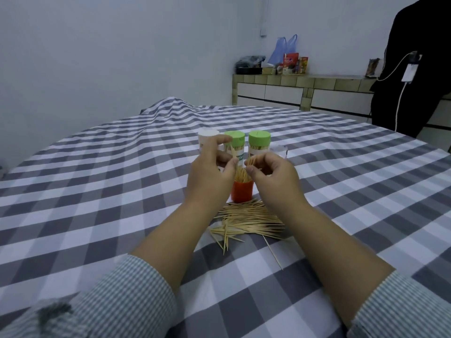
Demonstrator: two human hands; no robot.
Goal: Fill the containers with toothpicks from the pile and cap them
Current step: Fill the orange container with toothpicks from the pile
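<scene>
An orange container (241,191) stands uncapped on the checked tablecloth, with toothpicks sticking up out of it. Above it, my left hand (211,172) pinches a toothpick between thumb and forefinger. My right hand (273,174) pinches a small bunch of toothpicks just right of the container's mouth. A loose pile of toothpicks (249,219) lies in front of the container, between my forearms. Behind stand two filled containers with green caps (235,139) (259,141) and a white-capped container (207,136), partly hidden by my left hand.
A clear object (279,150) sits right of the green-capped containers. Stray toothpicks (273,252) lie toward the front. A tiled counter (305,80) with bags and boxes runs along the back wall. A person in black (412,69) stands at the far right.
</scene>
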